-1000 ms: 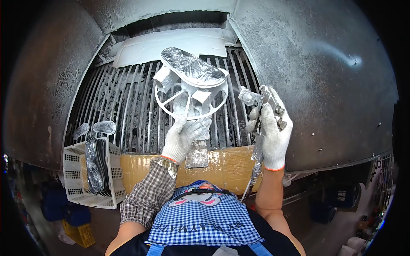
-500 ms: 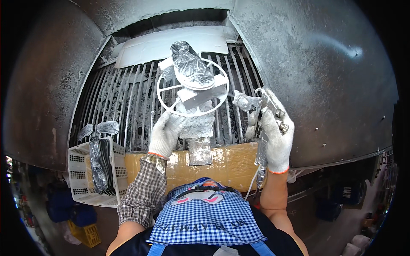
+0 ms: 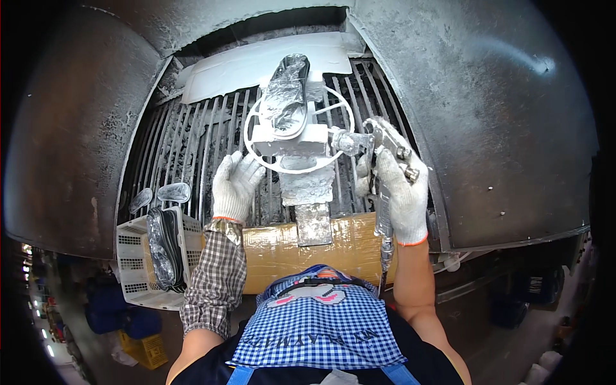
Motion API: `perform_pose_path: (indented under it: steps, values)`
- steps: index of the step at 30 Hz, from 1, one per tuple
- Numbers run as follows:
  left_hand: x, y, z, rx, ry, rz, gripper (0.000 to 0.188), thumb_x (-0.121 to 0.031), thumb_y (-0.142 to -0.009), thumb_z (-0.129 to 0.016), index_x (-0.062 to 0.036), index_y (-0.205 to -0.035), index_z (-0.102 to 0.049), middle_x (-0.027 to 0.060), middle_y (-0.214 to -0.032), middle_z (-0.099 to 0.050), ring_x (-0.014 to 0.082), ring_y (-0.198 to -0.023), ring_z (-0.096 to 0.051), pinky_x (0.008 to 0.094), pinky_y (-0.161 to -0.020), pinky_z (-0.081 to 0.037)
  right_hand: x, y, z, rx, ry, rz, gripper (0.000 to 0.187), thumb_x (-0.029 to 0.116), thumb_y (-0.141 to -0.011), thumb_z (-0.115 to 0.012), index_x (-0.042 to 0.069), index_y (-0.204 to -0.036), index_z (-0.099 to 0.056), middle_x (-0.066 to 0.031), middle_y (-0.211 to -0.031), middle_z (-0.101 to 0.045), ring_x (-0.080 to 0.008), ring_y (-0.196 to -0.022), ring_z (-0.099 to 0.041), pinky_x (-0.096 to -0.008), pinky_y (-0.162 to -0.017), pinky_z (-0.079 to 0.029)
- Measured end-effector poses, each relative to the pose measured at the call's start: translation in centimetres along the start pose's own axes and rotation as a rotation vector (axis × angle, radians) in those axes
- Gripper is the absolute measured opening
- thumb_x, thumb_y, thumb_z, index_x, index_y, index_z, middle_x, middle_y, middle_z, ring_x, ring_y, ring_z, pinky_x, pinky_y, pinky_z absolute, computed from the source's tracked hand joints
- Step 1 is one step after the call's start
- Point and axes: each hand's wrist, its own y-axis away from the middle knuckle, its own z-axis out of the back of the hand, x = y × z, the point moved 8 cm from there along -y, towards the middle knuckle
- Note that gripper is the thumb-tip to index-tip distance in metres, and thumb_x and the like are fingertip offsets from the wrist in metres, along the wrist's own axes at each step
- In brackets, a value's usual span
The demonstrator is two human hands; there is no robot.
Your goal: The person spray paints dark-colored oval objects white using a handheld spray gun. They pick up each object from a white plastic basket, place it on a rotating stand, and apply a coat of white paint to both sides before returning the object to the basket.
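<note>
A shoe sole (image 3: 287, 96), dark-edged and covered in shiny clear film, rests lengthwise on white-coated blocks (image 3: 290, 142) on a stand. A white ring like a hand wheel (image 3: 299, 171) encircles the stand. My left hand (image 3: 235, 189), in a white knit glove, is open with fingers spread, just off the ring's lower left rim. My gloved right hand (image 3: 405, 192) is wrapped round a spray gun (image 3: 385, 212), partly hidden by the fingers. The gun's powder-crusted front end points left, close to the ring's right side.
A white plastic basket (image 3: 131, 273) holds a stack of film-wrapped soles (image 3: 164, 250) at the left. Two more soles (image 3: 174, 192) lie behind it. Coated bars (image 3: 186, 138) form the grate, with dark booth walls (image 3: 475, 147) around. A tape-covered roll-shaped edge (image 3: 273, 256) runs along the front.
My left hand has come away from the ring and opened. The ring and sole have turned, the sole now leaning the other way. The spray gun's front end sits closer to the ring.
</note>
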Motion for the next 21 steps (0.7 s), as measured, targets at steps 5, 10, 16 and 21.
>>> perform_pose_path:
  steps: [5,10,16,21]
  values:
    - [-1.3,-1.7,0.6,-0.019,-0.019,-0.031,0.046,-0.034,-0.109,-0.058,0.0022,-0.136,-0.051,0.0330,-0.145,-0.056,0.0439,-0.130,-0.061,0.0545,-0.107,-0.054,-1.1,-1.2,-0.7,0.012,-0.009,0.000,0.058,0.023,-0.107,-0.068,-0.004,-0.155,-0.049,-0.0061,-0.090,-0.071,-0.0087,-0.069,-0.067,-0.0236,-0.061,-0.055]
    - [-2.4,-3.8,2.1,-0.060,-0.044,-0.060,0.050,-0.036,-0.109,-0.059,0.0041,-0.137,-0.052,0.0324,-0.144,-0.055,0.0454,-0.132,-0.060,0.0567,-0.110,-0.053,-2.0,-2.3,-1.2,0.010,-0.056,0.020,0.055,0.015,-0.107,-0.066,-0.002,-0.156,-0.049,-0.0050,-0.092,-0.071,-0.0067,-0.067,-0.063,-0.0227,-0.059,-0.054]
    - [-3.6,-4.6,0.9,-0.099,-0.085,-0.084,0.055,-0.036,-0.109,-0.058,0.0058,-0.143,-0.047,0.0337,-0.149,-0.051,0.0460,-0.135,-0.058,0.0561,-0.114,-0.051,-2.0,-3.2,-1.7,-0.031,0.007,0.085,0.055,0.013,-0.107,-0.066,-0.004,-0.156,-0.048,-0.0032,-0.090,-0.069,-0.0055,-0.066,-0.061,-0.0221,-0.058,-0.051]
    - [-4.3,-5.9,1.1,-0.099,-0.118,-0.103,0.063,-0.037,-0.111,-0.056,0.0088,-0.151,-0.039,0.0351,-0.151,-0.049,0.0455,-0.136,-0.057,0.0541,-0.114,-0.051,-1.8,-3.7,-1.7,-0.067,0.045,0.152,0.057,0.012,-0.106,-0.067,-0.005,-0.157,-0.047,-0.0028,-0.092,-0.071,-0.0050,-0.066,-0.059,-0.0225,-0.058,-0.049]
